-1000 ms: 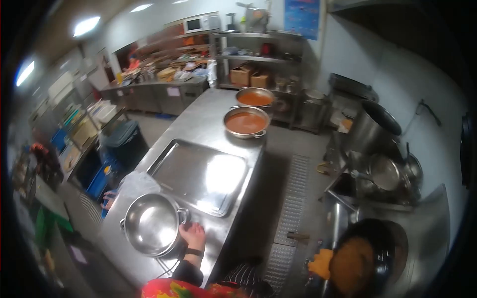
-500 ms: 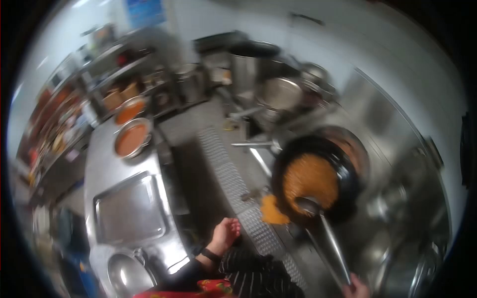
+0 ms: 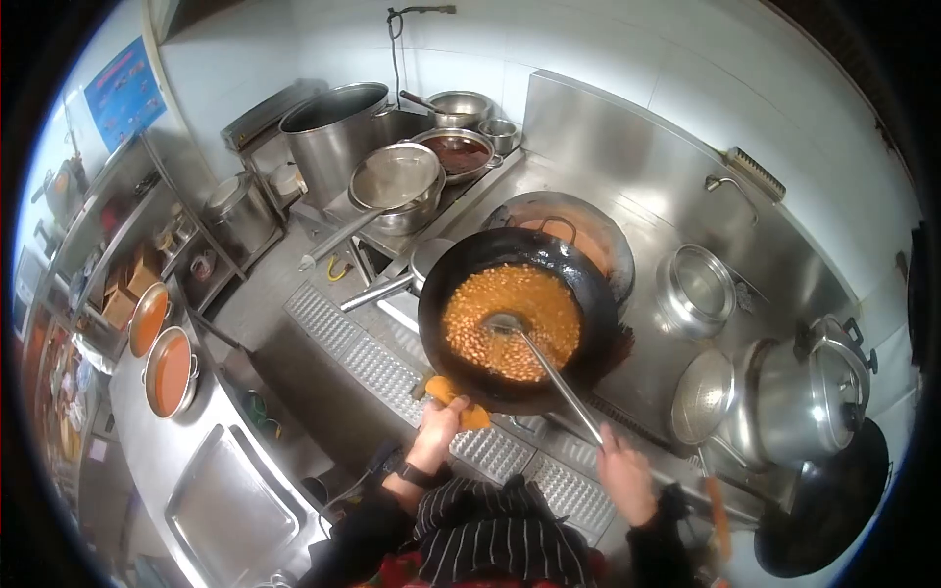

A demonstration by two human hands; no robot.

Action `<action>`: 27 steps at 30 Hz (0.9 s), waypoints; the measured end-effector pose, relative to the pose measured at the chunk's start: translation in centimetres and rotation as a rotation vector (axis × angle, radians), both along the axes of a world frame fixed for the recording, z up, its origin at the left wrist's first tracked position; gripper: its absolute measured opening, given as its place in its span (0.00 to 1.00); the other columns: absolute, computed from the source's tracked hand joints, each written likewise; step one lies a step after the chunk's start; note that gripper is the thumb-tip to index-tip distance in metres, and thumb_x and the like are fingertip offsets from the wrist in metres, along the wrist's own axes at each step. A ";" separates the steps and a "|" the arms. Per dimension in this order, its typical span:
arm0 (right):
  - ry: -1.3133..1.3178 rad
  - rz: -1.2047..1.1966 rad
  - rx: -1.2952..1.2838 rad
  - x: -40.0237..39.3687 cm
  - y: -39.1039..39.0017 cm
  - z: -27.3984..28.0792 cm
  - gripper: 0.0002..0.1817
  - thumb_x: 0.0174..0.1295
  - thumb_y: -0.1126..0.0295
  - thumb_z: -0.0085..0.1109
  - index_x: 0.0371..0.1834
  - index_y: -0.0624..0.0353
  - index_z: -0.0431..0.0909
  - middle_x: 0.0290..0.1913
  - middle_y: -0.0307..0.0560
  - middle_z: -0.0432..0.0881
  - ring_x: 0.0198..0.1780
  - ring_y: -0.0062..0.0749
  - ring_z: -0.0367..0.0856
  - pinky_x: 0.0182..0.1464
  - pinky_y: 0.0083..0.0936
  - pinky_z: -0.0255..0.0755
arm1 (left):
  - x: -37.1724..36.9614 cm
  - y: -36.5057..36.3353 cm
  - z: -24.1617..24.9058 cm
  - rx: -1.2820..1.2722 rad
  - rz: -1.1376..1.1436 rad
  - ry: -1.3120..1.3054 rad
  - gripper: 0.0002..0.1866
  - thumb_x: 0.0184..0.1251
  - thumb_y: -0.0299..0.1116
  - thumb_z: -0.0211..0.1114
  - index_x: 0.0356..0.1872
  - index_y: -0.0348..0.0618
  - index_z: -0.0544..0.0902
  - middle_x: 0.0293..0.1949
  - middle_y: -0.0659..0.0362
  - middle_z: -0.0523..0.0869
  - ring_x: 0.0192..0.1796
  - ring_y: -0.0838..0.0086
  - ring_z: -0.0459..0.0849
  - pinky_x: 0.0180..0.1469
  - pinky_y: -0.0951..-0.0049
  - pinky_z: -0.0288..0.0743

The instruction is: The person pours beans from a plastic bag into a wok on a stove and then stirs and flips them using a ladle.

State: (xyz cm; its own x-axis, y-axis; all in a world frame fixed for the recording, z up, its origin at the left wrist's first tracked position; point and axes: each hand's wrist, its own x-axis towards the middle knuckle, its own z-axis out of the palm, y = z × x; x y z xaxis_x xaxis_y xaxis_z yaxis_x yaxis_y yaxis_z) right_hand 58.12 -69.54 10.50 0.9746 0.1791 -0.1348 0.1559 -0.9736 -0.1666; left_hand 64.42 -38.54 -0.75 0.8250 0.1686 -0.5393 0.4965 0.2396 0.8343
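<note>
A black wok (image 3: pixel 447 279) sits tilted on the stove, holding beans in orange-brown sauce (image 3: pixel 539 294). My right hand (image 3: pixel 624 472) is wrapped round the long metal handle of a ladle (image 3: pixel 564 387), whose bowl rests among the beans. With my left hand (image 3: pixel 436 428) I grip an orange cloth (image 3: pixel 472 416) at the wok's near-left rim. Whatever lies under the cloth is hidden. Behind the wok, a second round pan (image 3: pixel 610 220) is partly covered by it, with a reddish-brown surface showing.
Strainers, pots and a tall stockpot (image 3: pixel 333 147) stand behind the stove. To the right are a metal pot (image 3: pixel 698 289), a skimmer (image 3: pixel 703 392) and a lidded pot (image 3: pixel 799 412). On the left counter lie a steel tray (image 3: pixel 235 505) and bowls of orange sauce (image 3: pixel 169 372).
My left hand has moved from free air onto the orange cloth, closing on it. My view has turned right. The ladle stays in my right hand, its bowl still in the wok.
</note>
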 end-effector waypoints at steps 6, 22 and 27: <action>-0.133 -0.049 0.049 3.7 1.1 -2.8 0.25 0.69 0.66 0.54 0.67 0.65 0.69 0.41 0.66 0.82 0.34 0.62 0.84 0.38 0.49 0.78 | -0.5 -0.6 0.9 -0.116 0.072 -0.107 0.15 0.70 0.33 0.63 0.52 0.35 0.78 0.46 0.55 0.86 0.47 0.67 0.87 0.48 0.68 0.84; 0.189 -0.356 0.758 3.9 -1.7 -5.1 0.24 0.66 0.66 0.62 0.62 0.67 0.75 0.29 0.49 0.83 0.27 0.24 0.77 0.32 0.27 0.72 | -5.3 -3.7 -20.8 0.621 -0.673 -0.421 0.07 0.61 0.31 0.62 0.37 0.41 0.83 0.31 0.47 0.85 0.28 0.60 0.82 0.32 0.68 0.75; 0.252 -0.373 0.564 1.5 -2.2 -2.4 0.27 0.66 0.65 0.63 0.66 0.66 0.72 0.30 0.48 0.83 0.29 0.23 0.79 0.31 0.25 0.72 | -2.7 -13.7 -33.0 0.646 -0.546 -0.288 0.10 0.70 0.34 0.60 0.47 0.42 0.81 0.27 0.59 0.79 0.29 0.66 0.79 0.30 0.65 0.72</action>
